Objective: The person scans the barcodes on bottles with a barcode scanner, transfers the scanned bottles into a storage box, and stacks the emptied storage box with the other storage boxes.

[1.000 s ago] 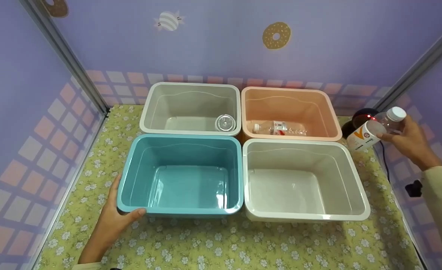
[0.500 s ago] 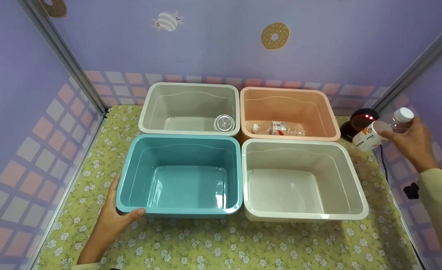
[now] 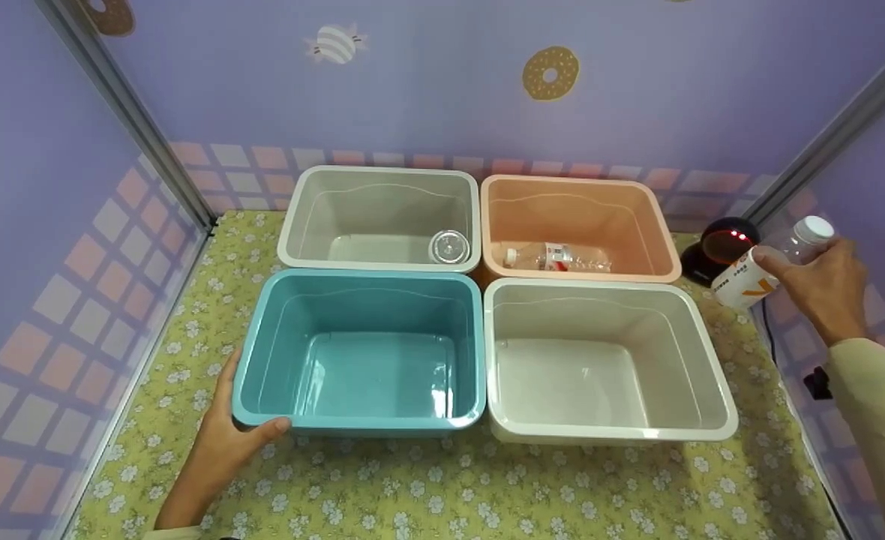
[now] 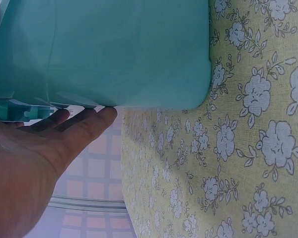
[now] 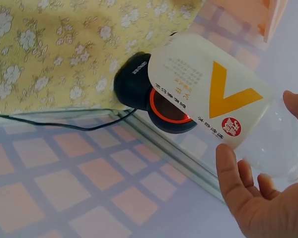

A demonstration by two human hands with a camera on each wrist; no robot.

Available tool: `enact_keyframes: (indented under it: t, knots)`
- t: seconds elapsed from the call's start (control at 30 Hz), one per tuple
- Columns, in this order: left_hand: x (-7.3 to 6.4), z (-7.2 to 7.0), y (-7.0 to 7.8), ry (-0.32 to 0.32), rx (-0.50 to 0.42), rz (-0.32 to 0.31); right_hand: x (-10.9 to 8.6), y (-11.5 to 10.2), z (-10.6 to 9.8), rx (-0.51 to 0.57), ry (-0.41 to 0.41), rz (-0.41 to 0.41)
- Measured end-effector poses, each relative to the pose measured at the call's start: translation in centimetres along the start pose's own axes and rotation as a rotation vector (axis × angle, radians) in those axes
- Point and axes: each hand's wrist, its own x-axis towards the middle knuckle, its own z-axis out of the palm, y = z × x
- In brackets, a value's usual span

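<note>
My right hand holds a clear plastic bottle with a white cap and a white label bearing an orange V. The bottle is tilted, cap up to the right, close in front of a black barcode scanner with red lights lit. In the right wrist view, the label overlaps part of the scanner, and thumb and fingers lie on opposite sides of the bottle. My left hand grips the front left corner of a blue bin, thumb at the front rim; its fingers press the side wall.
A cream bin stands beside the blue one. Behind them are a grey bin holding a round clear plastic item and a peach bin holding a clear bottle. A cable runs from the scanner. Purple walls enclose the flowered tablecloth.
The bottle has shifted a little to the right and turned in my right hand, so its label faces differently. More of the scanner shows. My left hand stays on the blue bin.
</note>
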Motion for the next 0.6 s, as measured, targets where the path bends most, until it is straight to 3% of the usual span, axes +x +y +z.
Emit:
enact_keyframes:
  t: [0.6]
  knots:
    - [-0.14,0.00,0.07,-0.011,-0.005,0.000,-0.20,-0.36,0.20,-0.044,0.030,0.047]
